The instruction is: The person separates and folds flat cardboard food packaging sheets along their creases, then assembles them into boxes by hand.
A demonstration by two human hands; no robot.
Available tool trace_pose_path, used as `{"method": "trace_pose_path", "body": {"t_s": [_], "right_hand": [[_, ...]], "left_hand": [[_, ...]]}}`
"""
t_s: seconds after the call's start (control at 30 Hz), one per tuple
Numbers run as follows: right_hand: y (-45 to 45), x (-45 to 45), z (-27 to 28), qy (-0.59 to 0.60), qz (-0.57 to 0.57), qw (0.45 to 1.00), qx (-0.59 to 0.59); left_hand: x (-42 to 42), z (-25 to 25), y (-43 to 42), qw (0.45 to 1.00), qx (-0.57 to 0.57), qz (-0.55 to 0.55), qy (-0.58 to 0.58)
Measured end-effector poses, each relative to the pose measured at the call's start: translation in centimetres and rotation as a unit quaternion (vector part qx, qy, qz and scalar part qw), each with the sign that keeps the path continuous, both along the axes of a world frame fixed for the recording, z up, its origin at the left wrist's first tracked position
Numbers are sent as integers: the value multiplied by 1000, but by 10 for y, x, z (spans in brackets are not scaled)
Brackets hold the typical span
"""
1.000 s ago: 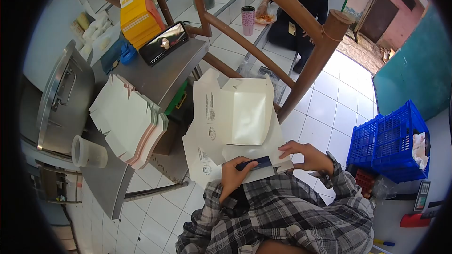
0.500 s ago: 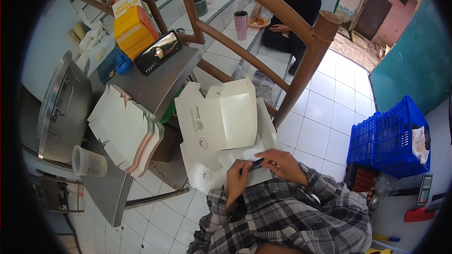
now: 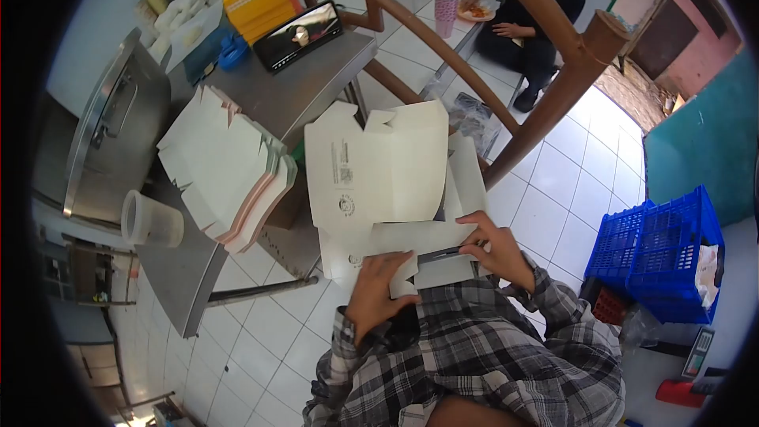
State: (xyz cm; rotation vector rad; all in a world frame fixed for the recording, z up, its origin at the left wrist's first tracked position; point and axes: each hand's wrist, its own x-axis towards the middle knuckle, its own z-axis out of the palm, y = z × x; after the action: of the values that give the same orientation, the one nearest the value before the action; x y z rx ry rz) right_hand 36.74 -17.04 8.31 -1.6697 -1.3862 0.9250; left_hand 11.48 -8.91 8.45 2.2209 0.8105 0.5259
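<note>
A white cardboard food box [image 3: 379, 166], partly folded and printed with small black marks, lies open across my lap. My left hand [image 3: 378, 291] grips the near left corner of its raised side, thumb and fingers on either side of a small flap. At the near right edge, my right hand [image 3: 496, 249] has its thumb and fingers closed around the end of a slim dark stapler-like tool [image 3: 436, 255], which lies along the box wall. Its exact kind is hard to make out.
Flat box blanks [image 3: 221, 166] are stacked on the metal table [image 3: 316, 71], near a clear plastic tub [image 3: 154, 220] and a propped phone [image 3: 299, 35]. A brown railing [image 3: 545, 115] stands ahead; a person [image 3: 530, 24] sits beyond it. Blue crates [image 3: 656, 257] are at right.
My hands have moved apart; both were together on the dark tool before. The left now holds the box corner. The box's raised panel has flattened away from me, and the view has shifted.
</note>
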Motion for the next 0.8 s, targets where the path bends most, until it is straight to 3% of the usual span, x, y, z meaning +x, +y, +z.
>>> {"method": "trace_pose_path", "body": {"t_s": [0.1, 0.23, 0.33, 0.43, 0.63, 0.73, 0.8], "right_hand": [[1, 7, -1, 2, 14, 1000, 13], [3, 4, -2, 10, 12, 1000, 18], [4, 3, -2, 16, 4, 1000, 16], [1, 5, -3, 13, 11, 1000, 14], [0, -2, -1, -6, 28, 1000, 13], [-1, -13, 3, -5, 52, 999, 11], [0, -18, -5, -3, 74, 997, 39]], "left_hand": [[-32, -8, 2, 996, -2, 54, 64], [-29, -4, -8, 993, -66, 77, 62], [-25, 8, -9, 996, 25, 78, -19], [-27, 22, -5, 992, 104, 74, 11], [-18, -1, -9, 986, 103, 124, -36], [9, 10, -16, 975, 156, 157, 29], [24, 11, -18, 969, 208, 109, 73]]}}
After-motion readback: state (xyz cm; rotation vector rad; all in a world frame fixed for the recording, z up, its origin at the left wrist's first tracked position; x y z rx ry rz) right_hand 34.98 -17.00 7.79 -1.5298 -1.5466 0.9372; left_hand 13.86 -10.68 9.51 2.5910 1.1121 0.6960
